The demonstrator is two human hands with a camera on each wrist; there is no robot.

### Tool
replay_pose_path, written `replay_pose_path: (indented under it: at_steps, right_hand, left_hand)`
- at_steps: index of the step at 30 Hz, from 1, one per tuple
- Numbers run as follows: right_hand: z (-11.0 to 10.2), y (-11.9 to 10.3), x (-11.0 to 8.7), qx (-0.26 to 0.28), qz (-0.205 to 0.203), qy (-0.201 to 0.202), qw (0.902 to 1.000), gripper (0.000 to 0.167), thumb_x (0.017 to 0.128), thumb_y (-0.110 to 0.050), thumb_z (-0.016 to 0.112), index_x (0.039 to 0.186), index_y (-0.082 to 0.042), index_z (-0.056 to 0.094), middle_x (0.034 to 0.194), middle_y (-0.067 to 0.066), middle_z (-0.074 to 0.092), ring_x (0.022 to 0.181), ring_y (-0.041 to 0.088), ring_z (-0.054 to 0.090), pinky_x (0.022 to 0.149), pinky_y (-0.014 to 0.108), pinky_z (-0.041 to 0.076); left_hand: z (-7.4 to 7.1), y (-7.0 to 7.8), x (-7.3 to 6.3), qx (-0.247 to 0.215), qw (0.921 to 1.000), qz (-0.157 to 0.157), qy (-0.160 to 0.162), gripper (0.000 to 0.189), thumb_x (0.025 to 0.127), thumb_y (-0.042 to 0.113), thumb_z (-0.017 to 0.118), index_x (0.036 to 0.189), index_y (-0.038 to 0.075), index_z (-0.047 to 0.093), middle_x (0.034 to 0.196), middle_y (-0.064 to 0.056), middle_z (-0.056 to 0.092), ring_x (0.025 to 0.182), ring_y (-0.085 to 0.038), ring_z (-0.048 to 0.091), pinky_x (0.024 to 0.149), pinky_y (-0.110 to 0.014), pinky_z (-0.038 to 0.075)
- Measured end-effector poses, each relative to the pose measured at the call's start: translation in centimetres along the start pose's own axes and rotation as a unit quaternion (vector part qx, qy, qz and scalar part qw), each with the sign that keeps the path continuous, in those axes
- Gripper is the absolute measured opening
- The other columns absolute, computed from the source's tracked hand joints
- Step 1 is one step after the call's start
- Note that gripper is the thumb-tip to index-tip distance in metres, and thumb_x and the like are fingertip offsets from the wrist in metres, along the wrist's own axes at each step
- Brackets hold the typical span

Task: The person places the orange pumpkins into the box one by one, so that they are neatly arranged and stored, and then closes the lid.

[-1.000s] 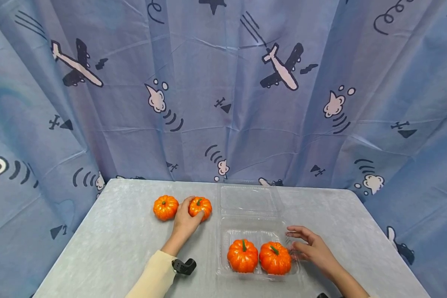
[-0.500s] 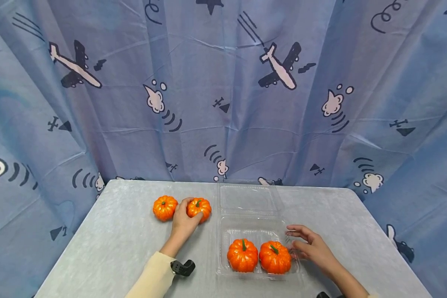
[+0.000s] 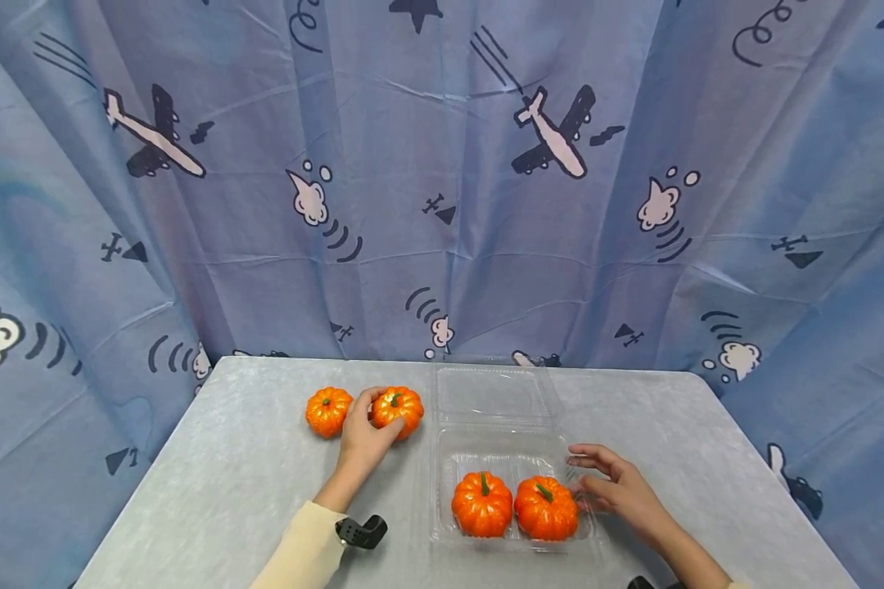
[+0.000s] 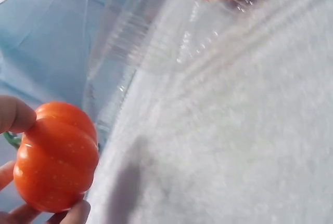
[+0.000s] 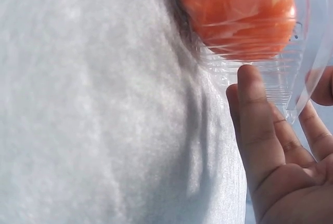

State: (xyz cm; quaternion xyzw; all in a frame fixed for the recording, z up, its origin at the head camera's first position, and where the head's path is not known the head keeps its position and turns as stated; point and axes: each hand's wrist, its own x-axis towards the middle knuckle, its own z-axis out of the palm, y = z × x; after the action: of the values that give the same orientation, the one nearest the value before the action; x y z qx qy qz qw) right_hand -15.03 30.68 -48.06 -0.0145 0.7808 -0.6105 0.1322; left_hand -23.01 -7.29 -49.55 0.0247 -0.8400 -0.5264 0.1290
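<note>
My left hand (image 3: 364, 438) grips a small orange pumpkin (image 3: 405, 411) near the back of the table. In the left wrist view, thumb and fingers stand around this pumpkin (image 4: 57, 156), whose green stem shows at its left. Just left of that hand sits another small pumpkin (image 3: 327, 412). My right hand (image 3: 622, 491) is at the right side of a clear plastic clamshell box (image 3: 479, 447), fingers extended and spread by its wall. Two more pumpkins sit side by side in the box's front half, a left one (image 3: 482, 505) and a right one (image 3: 546, 509).
The clamshell's clear lid (image 3: 492, 394) lies folded back behind the box. Everything stands on a pale grey table (image 3: 214, 491). Behind its far edge hangs a blue curtain (image 3: 383, 164) with printed airplanes.
The left hand stays around its pumpkin, which has shifted very slightly to the right. The right hand keeps its place beside the box. The head view sways a little.
</note>
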Motion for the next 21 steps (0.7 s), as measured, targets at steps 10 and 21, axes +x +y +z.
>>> replay_pose_path:
  at_steps: [10, 21]
  right_hand:
    - [0.0, 0.2, -0.1, 0.002, -0.016, -0.002, 0.9999, 0.050, 0.093, -0.005, 0.056, 0.137, 0.008, 0.037, 0.136, 0.036, 0.042, 0.090, 0.020, 0.068, 0.074, 0.041, 0.059]
    - [0.2, -0.1, -0.1, -0.002, 0.001, 0.003, 1.0000, 0.052, 0.093, -0.006, 0.055, 0.140, 0.006, 0.035, 0.137, 0.036, 0.041, 0.091, 0.021, 0.067, 0.075, 0.042, 0.059]
  left_hand:
    - [0.2, 2.1, -0.2, -0.025, 0.9976, 0.064, -0.008, 0.055, 0.066, 0.012, 0.079, 0.118, 0.012, 0.061, 0.118, -0.014, 0.058, 0.106, -0.029, 0.058, 0.091, -0.048, 0.051]
    - [0.8, 4.6, -1.1, -0.050, 0.9900, 0.117, -0.062, 0.058, 0.065, 0.008, 0.081, 0.118, 0.010, 0.059, 0.119, -0.017, 0.053, 0.102, -0.030, 0.054, 0.071, -0.033, 0.057]
